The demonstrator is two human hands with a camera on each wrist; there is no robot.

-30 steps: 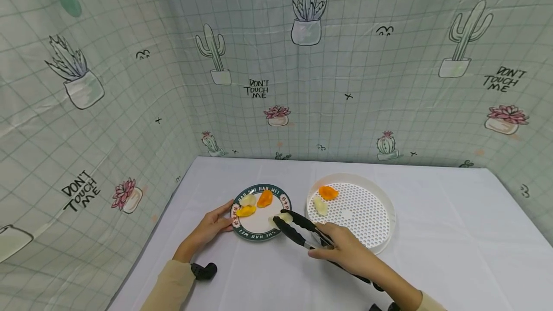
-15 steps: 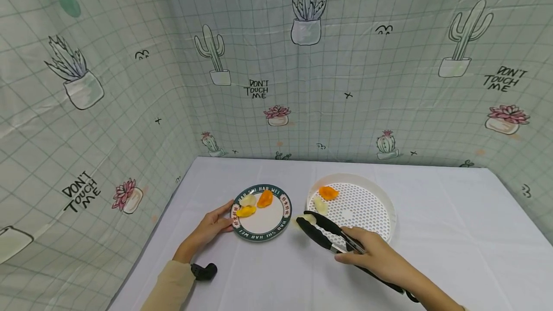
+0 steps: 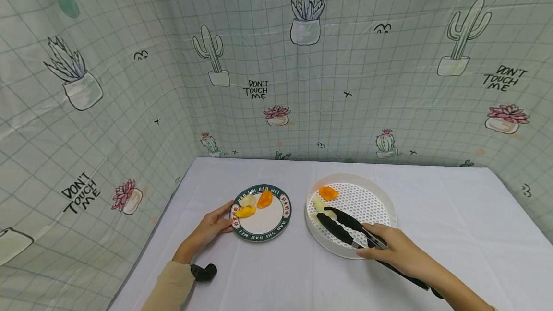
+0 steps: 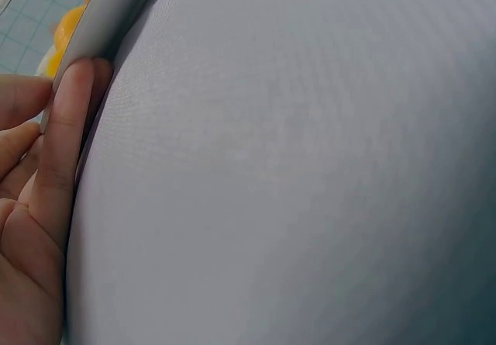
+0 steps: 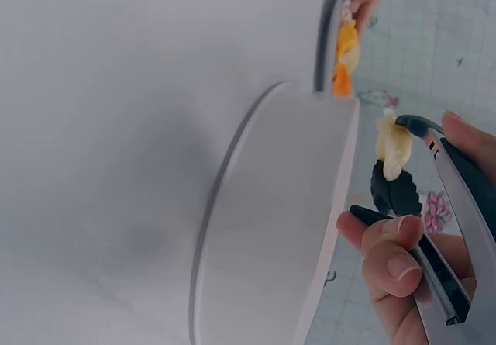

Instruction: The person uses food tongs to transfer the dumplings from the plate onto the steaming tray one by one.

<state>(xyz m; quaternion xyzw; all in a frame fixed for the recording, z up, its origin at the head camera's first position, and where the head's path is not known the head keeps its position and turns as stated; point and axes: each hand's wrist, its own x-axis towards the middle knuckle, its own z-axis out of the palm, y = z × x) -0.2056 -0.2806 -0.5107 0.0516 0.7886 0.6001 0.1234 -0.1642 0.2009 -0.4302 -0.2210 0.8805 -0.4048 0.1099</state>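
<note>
My left hand (image 3: 212, 224) pinches the left rim of a round white plate (image 3: 263, 224) with a green lettered border, thumb above and fingers beneath. Two pale-to-yellow pieces and an orange piece (image 3: 265, 198) lie on it. In my right hand (image 3: 390, 248) is a pair of black-tipped tongs (image 3: 341, 228), held over the left part of a round white perforated tray (image 3: 373, 205). Between the tong tips sits a pale yellow, lumpy piece (image 5: 394, 147). Just beyond the tips, another pale piece (image 3: 318, 203) and an orange piece (image 3: 329, 193) lie on the tray.
A white cloth (image 3: 268, 277) covers the table. Behind and to the left hangs a grid-patterned curtain (image 3: 345, 71) printed with cactus drawings. The tray stands right of the plate, a narrow strip of cloth between them.
My right hand has carried the pale piece in the tongs rightward, from above the plate to over the tray. The left hand and plate stay put.
</note>
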